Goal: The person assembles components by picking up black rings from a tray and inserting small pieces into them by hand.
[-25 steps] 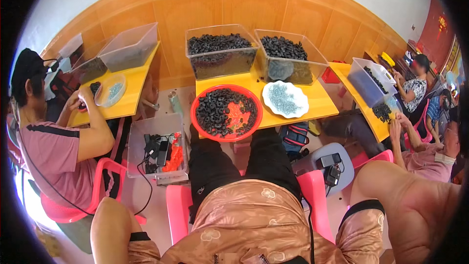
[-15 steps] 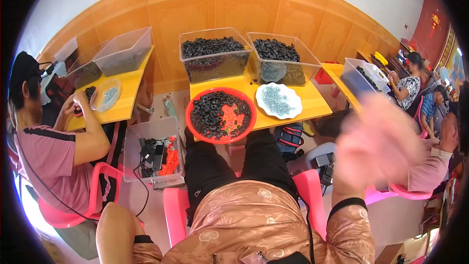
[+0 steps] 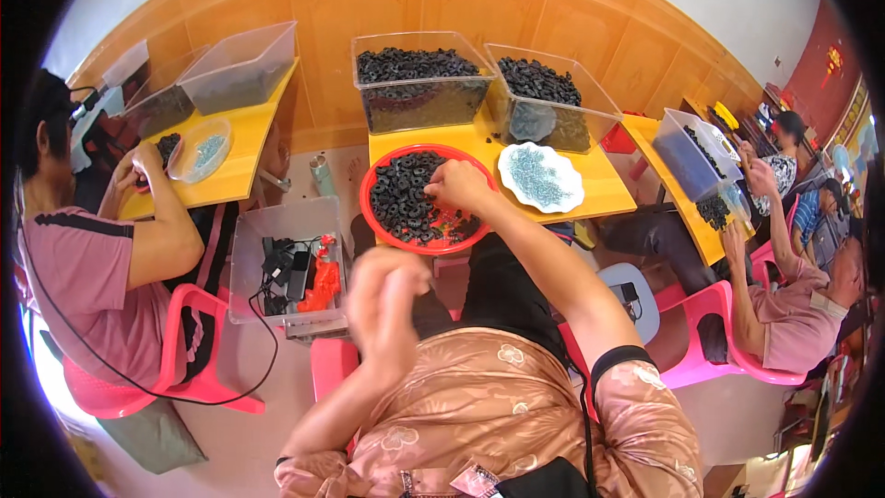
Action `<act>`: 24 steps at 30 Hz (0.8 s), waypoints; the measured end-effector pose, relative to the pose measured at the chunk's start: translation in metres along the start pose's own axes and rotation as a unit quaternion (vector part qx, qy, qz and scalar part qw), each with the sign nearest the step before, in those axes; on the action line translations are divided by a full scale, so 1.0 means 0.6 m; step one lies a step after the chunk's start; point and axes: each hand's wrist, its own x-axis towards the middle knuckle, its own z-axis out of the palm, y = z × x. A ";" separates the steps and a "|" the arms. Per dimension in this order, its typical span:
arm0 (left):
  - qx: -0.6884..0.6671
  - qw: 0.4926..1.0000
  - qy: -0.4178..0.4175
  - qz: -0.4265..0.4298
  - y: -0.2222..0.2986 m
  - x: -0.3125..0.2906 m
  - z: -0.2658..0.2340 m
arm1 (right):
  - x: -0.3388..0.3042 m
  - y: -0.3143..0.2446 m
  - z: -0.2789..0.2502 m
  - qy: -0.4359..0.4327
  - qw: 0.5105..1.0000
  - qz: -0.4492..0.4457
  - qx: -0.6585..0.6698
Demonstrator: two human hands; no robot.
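Observation:
My right hand (image 3: 457,186) reaches into a round red tray (image 3: 426,148) heaped with small black curved parts (image 3: 406,180). Its fingertips are pinched together down among them; whether a part is between them is hidden. Smeared by motion, my left hand (image 3: 387,304) is raised in front of my belly, nearer to me than the tray. Its fingers look bent, but what they hold, if anything, cannot be made out. Right of the tray lies a white scalloped plate (image 3: 509,192) of small silvery-blue pieces (image 3: 542,175).
Two clear bins (image 3: 424,97) (image 3: 601,103) of black parts stand at the back of the yellow table (image 3: 604,192). On the floor at left is a clear bin (image 3: 241,263) with cables and a red bag. Co-workers sit at both sides on pink chairs (image 3: 175,332).
My right hand has come from the raised right side into the red tray. My left hand has risen into view from the lower left. The person at right now has both arms raised.

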 end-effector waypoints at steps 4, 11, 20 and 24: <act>0.071 0.977 -0.144 -0.141 -0.115 -0.009 0.030 | 0.006 -0.011 0.006 0.007 1.000 0.019 -0.023; -0.057 0.951 -0.190 -0.235 -0.194 -0.035 0.024 | -0.012 0.003 -0.007 0.020 0.997 -0.041 0.055; -0.241 0.903 -0.152 -0.323 -0.190 -0.022 0.028 | -0.239 -0.013 0.001 -0.066 0.910 -0.063 0.404; -0.227 0.913 -0.130 -0.312 -0.189 -0.020 0.023 | -0.225 -0.004 0.003 -0.011 0.941 -0.159 0.300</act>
